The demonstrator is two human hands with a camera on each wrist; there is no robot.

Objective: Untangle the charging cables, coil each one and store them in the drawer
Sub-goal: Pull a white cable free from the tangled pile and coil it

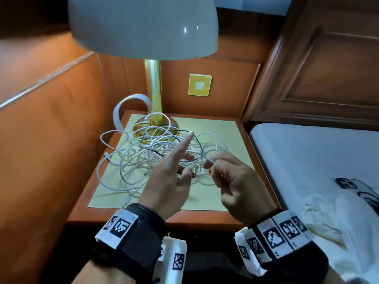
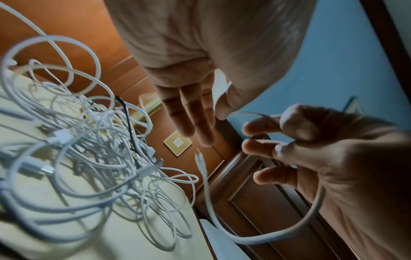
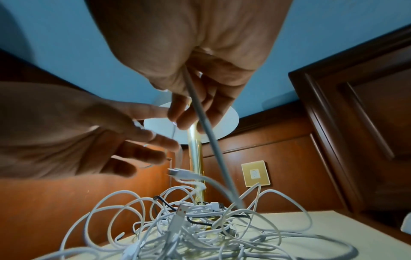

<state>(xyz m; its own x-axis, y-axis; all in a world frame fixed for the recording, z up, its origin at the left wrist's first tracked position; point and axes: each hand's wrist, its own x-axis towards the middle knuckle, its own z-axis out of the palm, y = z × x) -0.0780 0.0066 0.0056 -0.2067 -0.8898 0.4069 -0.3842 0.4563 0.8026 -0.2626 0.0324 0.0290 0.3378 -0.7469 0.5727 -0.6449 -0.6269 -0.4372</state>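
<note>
A tangle of white charging cables [image 1: 155, 148] with one black cable [image 1: 198, 144] threaded through it lies on the nightstand [image 1: 217, 130]. My right hand [image 1: 211, 162] pinches one white cable [image 3: 213, 154] just above the heap. That cable runs taut down into the tangle [image 3: 189, 228]. In the left wrist view it loops under the right hand [image 2: 273, 140], and its free plug end [image 2: 200, 158] hangs in the air. My left hand [image 1: 182, 160] hovers beside it with straight fingers [image 2: 193, 123] and the index finger raised, holding nothing. No drawer shows.
A brass lamp pole [image 1: 153, 89] with a white shade [image 1: 143, 25] stands at the back of the nightstand, its base under the cables. White headphones [image 1: 127, 103] lean at the back left. A bed [image 1: 307, 160] adjoins on the right, and wood panelling encloses the left and rear.
</note>
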